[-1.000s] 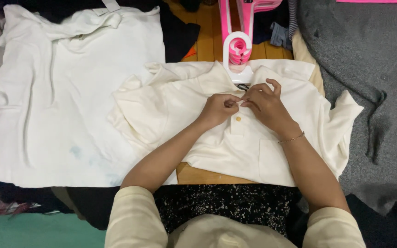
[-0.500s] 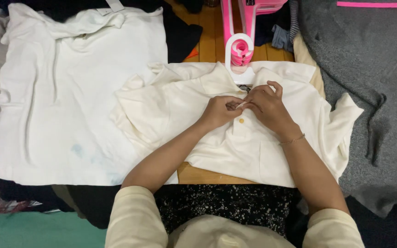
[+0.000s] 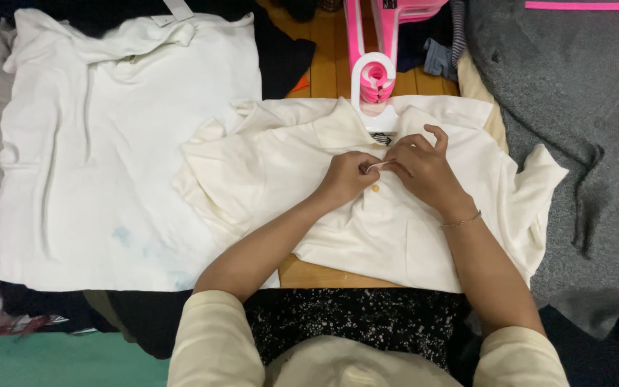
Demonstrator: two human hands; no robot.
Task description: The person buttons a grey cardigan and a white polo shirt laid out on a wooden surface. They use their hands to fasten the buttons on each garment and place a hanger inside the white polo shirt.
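Cream polo shirt lies flat, front up, collar against the pink-and-white hanger at its top edge. Placket pinched at the upper button, one yellowish button showing just below. Sleeves spread, fabric rumpled on both sides of hanger.

neck label: small dark rectangle with pale marks, inside collar of cream shirt, just below pink hanger
tag: pale grey strip, tilted, top edge of white shirt, far left
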